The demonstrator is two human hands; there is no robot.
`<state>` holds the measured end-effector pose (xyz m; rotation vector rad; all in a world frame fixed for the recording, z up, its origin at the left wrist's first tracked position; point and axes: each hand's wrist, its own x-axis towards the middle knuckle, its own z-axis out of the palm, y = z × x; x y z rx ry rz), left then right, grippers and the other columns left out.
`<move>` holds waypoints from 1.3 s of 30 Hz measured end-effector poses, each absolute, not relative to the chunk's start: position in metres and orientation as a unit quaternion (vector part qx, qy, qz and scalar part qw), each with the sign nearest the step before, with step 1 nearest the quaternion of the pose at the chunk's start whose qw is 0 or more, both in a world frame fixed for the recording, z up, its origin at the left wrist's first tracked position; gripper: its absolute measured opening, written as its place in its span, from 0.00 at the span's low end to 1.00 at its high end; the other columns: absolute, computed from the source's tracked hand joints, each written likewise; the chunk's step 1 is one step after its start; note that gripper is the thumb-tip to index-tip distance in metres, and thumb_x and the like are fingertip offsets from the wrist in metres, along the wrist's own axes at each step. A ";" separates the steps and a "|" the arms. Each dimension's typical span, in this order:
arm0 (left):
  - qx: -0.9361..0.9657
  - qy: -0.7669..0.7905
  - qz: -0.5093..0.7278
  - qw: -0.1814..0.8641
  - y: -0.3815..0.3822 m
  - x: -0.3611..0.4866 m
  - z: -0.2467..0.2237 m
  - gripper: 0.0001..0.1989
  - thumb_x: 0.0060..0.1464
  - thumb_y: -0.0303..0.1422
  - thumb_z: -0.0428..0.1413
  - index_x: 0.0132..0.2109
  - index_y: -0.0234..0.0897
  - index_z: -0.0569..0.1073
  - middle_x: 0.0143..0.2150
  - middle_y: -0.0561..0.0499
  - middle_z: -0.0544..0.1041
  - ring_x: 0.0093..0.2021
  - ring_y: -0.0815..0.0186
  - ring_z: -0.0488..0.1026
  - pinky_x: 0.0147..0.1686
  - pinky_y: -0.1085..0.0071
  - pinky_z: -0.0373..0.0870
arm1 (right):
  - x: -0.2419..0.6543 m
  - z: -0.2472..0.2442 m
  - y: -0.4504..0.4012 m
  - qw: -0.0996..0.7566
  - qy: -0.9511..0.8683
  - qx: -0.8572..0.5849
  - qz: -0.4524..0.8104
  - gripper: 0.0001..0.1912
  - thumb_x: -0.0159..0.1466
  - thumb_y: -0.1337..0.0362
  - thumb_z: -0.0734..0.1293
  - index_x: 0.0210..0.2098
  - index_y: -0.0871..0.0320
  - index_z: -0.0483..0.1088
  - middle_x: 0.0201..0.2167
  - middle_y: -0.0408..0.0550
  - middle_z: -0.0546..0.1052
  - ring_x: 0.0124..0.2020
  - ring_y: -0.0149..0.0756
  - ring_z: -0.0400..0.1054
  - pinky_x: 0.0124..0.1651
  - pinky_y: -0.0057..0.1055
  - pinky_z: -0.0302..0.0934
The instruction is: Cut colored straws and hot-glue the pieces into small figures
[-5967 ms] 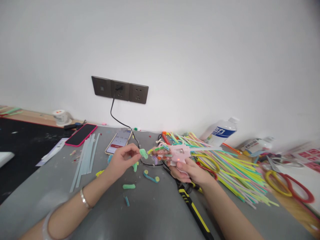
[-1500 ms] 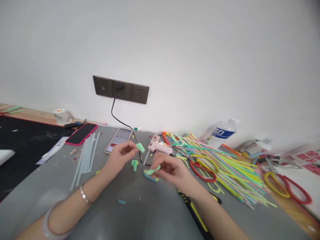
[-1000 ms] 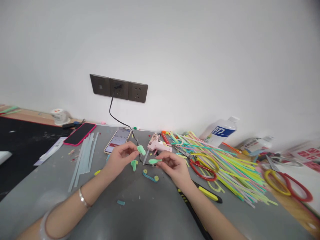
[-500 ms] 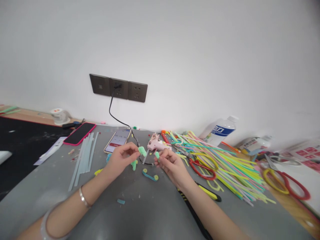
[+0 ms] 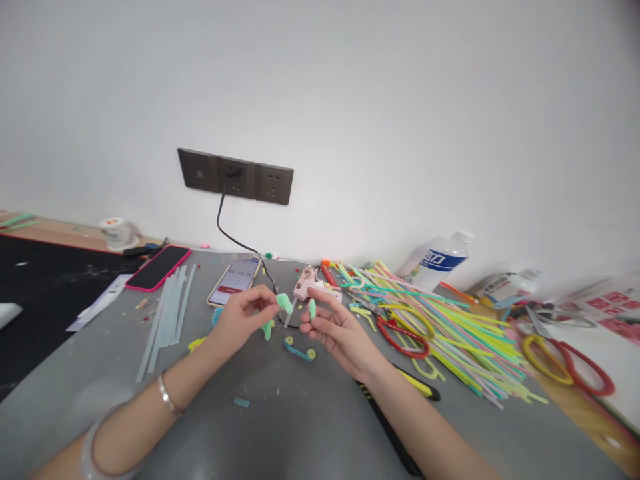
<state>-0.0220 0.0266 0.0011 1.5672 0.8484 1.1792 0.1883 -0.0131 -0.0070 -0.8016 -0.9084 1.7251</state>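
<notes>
Between the thumb and fingertips of my left hand [image 5: 245, 321] is a mint-green fuzzy piece [image 5: 285, 303], like bent pipe cleaner. My right hand [image 5: 340, 333] pinches a smaller green fuzzy piece [image 5: 313, 309], its index finger lifted away. The two pieces are apart. Just beyond my right hand lies a pink hot glue gun [image 5: 306, 285] with a glue stick in it. Another green fuzzy piece [image 5: 268, 331] lies under my left fingertips. Below and between the hands is a curved blue piece with yellow coiled ends [image 5: 299, 351].
Pipe cleaners [image 5: 450, 333] spread on the right, with red-and-yellow scissors [image 5: 405, 331] on them. A yellow-black cutter [image 5: 417, 385] lies beside my right forearm. Glue sticks [image 5: 167, 320], a lit phone [image 5: 234, 283] and a pink-cased phone [image 5: 159, 268] lie left. A white bottle [image 5: 440, 260] stands by the wall.
My right hand has turned and its index finger has lifted and straightened, showing more of the small green piece. My left hand has hardly moved.
</notes>
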 end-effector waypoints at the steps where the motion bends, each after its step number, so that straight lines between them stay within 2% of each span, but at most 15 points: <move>1: 0.644 0.347 0.484 0.481 0.027 -0.022 0.001 0.12 0.51 0.41 0.63 0.29 0.37 0.74 0.27 0.52 0.71 0.30 0.66 0.68 0.32 0.70 0.66 | 0.188 -0.007 -0.013 0.493 -0.374 -0.330 0.713 0.27 0.55 0.66 0.77 0.53 0.52 0.70 0.34 0.41 0.79 0.35 0.28 0.77 0.38 0.22 0.68; 7: 0.645 0.348 0.478 0.484 0.027 -0.021 0.001 0.13 0.51 0.41 0.63 0.29 0.36 0.74 0.28 0.52 0.71 0.30 0.66 0.68 0.32 0.71 0.66 | 0.190 -0.010 -0.012 0.499 -0.371 -0.321 0.714 0.16 0.56 0.61 0.77 0.38 0.55 0.69 0.31 0.42 0.81 0.32 0.30 0.78 0.33 0.21 0.69; 9: 0.644 0.349 0.477 0.485 0.027 -0.021 0.002 0.13 0.51 0.41 0.63 0.29 0.36 0.74 0.28 0.52 0.71 0.30 0.66 0.68 0.32 0.71 0.66 | 0.189 -0.011 -0.012 0.494 -0.378 -0.314 0.717 0.16 0.57 0.61 0.76 0.39 0.55 0.68 0.31 0.43 0.81 0.31 0.31 0.78 0.34 0.22 0.69; 13: 0.643 0.347 0.479 0.486 0.028 -0.021 0.001 0.13 0.51 0.41 0.63 0.29 0.36 0.74 0.28 0.52 0.71 0.30 0.67 0.68 0.32 0.71 0.66 | 0.188 -0.008 -0.014 0.473 -0.397 -0.299 0.727 0.22 0.60 0.60 0.75 0.51 0.53 0.69 0.28 0.40 0.79 0.31 0.30 0.77 0.37 0.24 0.69; 15: 0.644 0.345 0.481 0.484 0.028 -0.021 0.000 0.13 0.51 0.41 0.63 0.28 0.36 0.74 0.28 0.53 0.71 0.30 0.67 0.68 0.32 0.71 0.66 | 0.188 -0.006 -0.016 0.464 -0.404 -0.289 0.734 0.23 0.60 0.60 0.74 0.54 0.52 0.68 0.26 0.38 0.77 0.32 0.31 0.77 0.39 0.26 0.69; 20: 0.647 0.342 0.480 0.483 0.029 -0.022 -0.002 0.12 0.52 0.39 0.63 0.29 0.35 0.74 0.28 0.53 0.70 0.30 0.68 0.68 0.32 0.72 0.65 | 0.187 -0.006 -0.016 0.460 -0.412 -0.278 0.736 0.16 0.62 0.59 0.73 0.47 0.52 0.67 0.25 0.38 0.77 0.28 0.30 0.76 0.36 0.27 0.68; 24: 0.646 0.344 0.483 0.482 0.028 -0.022 -0.001 0.12 0.52 0.40 0.63 0.28 0.36 0.74 0.27 0.53 0.70 0.30 0.67 0.68 0.32 0.72 0.66 | 0.187 -0.009 -0.014 0.470 -0.406 -0.294 0.726 0.17 0.60 0.56 0.74 0.41 0.55 0.67 0.28 0.43 0.81 0.26 0.30 0.76 0.32 0.25 0.68; 29: 0.647 0.346 0.479 0.481 0.028 -0.022 0.000 0.12 0.52 0.39 0.62 0.28 0.36 0.74 0.28 0.53 0.70 0.30 0.67 0.67 0.33 0.71 0.65 | 0.188 -0.011 -0.011 0.503 -0.386 -0.317 0.706 0.17 0.55 0.57 0.78 0.33 0.58 0.69 0.27 0.45 0.82 0.25 0.29 0.76 0.26 0.19 0.65; 35: 0.644 0.345 0.483 0.482 0.028 -0.022 -0.001 0.11 0.51 0.38 0.63 0.28 0.36 0.74 0.28 0.53 0.70 0.30 0.67 0.67 0.33 0.71 0.65 | 0.188 -0.013 -0.010 0.540 -0.380 -0.316 0.681 0.15 0.54 0.59 0.79 0.28 0.58 0.70 0.25 0.44 0.82 0.24 0.27 0.73 0.27 0.20 0.64; 39: 0.645 0.344 0.483 0.483 0.028 -0.022 -0.001 0.11 0.51 0.38 0.63 0.28 0.36 0.73 0.28 0.53 0.70 0.30 0.67 0.67 0.32 0.71 0.64 | 0.186 -0.014 -0.010 0.559 -0.383 -0.313 0.666 0.14 0.53 0.62 0.79 0.28 0.57 0.70 0.25 0.41 0.80 0.27 0.28 0.73 0.29 0.21 0.64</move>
